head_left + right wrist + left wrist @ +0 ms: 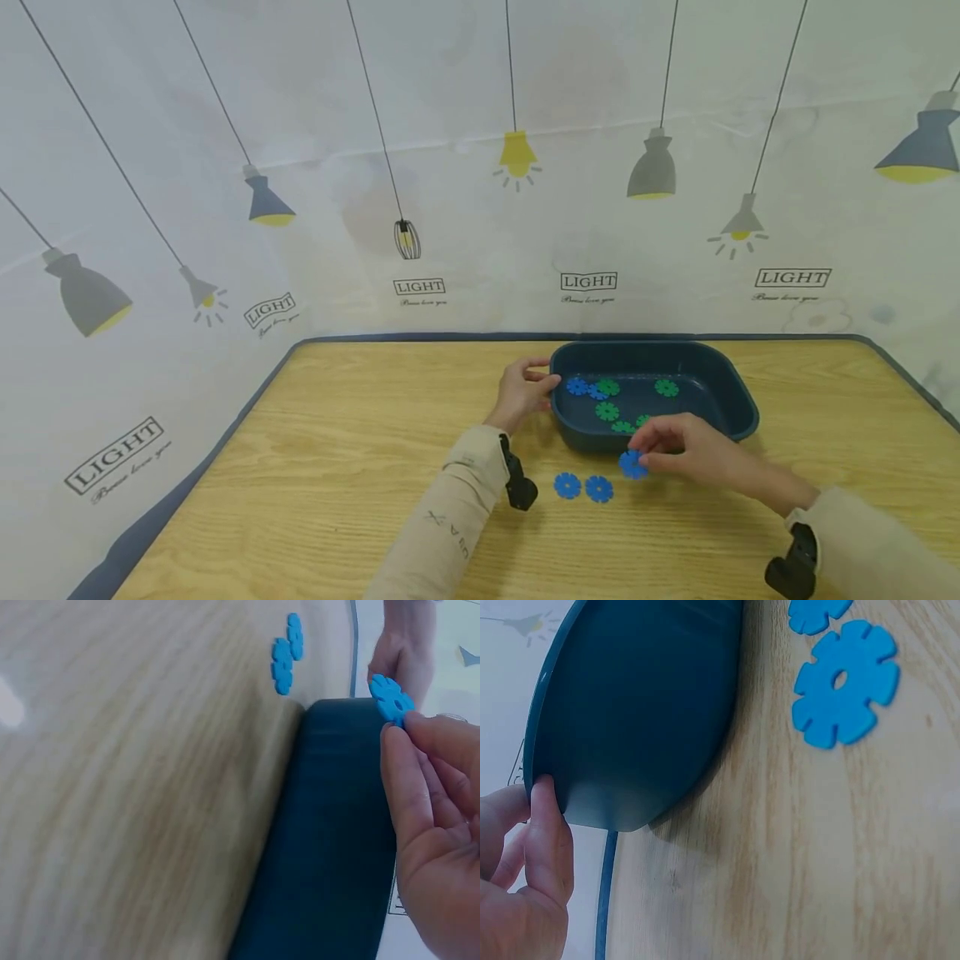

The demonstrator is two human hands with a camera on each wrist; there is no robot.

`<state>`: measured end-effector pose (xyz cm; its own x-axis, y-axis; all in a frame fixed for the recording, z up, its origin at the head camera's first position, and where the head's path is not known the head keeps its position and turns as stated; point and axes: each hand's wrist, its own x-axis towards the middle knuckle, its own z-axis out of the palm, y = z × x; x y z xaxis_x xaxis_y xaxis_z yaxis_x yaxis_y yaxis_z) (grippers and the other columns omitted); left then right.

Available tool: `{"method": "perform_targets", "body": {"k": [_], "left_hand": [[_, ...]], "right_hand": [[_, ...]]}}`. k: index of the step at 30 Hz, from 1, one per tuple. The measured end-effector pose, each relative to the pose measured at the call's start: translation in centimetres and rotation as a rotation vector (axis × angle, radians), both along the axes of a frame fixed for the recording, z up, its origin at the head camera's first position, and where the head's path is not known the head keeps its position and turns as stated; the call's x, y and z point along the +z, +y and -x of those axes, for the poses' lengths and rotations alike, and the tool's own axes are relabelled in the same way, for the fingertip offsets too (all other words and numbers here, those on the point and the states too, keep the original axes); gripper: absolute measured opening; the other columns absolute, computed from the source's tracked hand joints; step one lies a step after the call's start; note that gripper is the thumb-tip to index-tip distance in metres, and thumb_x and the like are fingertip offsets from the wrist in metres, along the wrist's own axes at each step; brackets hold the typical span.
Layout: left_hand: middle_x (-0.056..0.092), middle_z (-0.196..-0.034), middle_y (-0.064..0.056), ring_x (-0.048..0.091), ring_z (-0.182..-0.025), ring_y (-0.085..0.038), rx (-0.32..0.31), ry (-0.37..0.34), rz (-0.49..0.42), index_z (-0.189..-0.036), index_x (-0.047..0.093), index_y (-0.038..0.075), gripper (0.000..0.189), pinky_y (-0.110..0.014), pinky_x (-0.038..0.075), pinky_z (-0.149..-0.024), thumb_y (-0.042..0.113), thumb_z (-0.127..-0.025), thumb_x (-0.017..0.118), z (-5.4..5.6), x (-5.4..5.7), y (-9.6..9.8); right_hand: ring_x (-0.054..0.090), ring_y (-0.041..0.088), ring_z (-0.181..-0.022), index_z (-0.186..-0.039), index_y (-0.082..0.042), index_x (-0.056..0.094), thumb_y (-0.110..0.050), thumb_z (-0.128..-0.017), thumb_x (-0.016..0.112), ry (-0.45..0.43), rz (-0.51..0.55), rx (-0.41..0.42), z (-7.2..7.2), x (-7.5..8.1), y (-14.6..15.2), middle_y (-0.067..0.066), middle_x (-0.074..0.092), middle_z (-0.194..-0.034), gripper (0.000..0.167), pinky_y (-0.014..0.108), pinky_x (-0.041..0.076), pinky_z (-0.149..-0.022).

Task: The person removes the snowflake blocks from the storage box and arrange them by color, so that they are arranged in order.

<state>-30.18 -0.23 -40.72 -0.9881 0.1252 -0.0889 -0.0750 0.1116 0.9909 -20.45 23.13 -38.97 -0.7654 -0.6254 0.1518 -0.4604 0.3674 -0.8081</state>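
My right hand (693, 450) pinches a blue notched disc (633, 464) between thumb and fingertips, just in front of the dark teal basin (738, 408). In the right wrist view the same blue disc (391, 698) stands out beyond the fingertips, near the basin's rim. My left hand (519, 390) grips the basin's left rim; in the left wrist view its thumb and fingers (549, 847) pinch the edge. Two blue discs, one on the left (567, 486) and one on the right (599, 489), lie flat on the table before the basin.
Inside the basin lie several green discs, one toward the right (666, 387), and blue discs at the left (577, 386). The wooden table (337, 467) ends at a dark back edge against a curtain (480, 250) printed with lamps.
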Motion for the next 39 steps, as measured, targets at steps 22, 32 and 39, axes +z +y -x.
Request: {"method": "perform_targets", "body": {"k": [22,32,39], "left_hand": [[0.058,-0.087,-0.009,0.058,-0.057,-0.014,0.005,-0.011,0.020,-0.114,0.058,0.008,0.033,-0.030,0.053,-0.055,0.009,-0.081,0.064,0.1,-0.1,0.1],[0.057,-0.087,-0.008,0.058,-0.057,-0.014,0.008,-0.018,0.020,-0.113,0.058,0.008,0.033,-0.028,0.053,-0.054,0.010,-0.081,0.064,0.1,0.0,0.1],[0.057,-0.088,-0.009,0.058,-0.060,-0.015,0.005,-0.020,0.015,-0.114,0.058,0.008,0.034,-0.027,0.052,-0.053,0.010,-0.081,0.065,0.1,0.0,0.1]], "right_hand": [[0.055,0.006,-0.072,-0.088,-0.003,0.063,-0.007,-0.079,0.065,0.007,-0.123,-0.111,-0.6,-3.5,-0.8,0.000,0.061,-0.081,0.010,0.023,0.048,-0.061],[0.056,0.005,-0.069,-0.085,-0.005,0.066,-0.011,-0.077,0.068,0.077,-0.168,-0.166,-0.5,-4.0,-1.1,-0.004,0.062,-0.077,0.011,0.022,0.048,-0.058],[0.055,0.004,-0.064,-0.084,-0.006,0.065,-0.012,-0.075,0.070,0.095,-0.194,-0.196,-0.7,-4.0,-1.4,-0.005,0.061,-0.075,0.012,0.021,0.048,-0.055]]}}
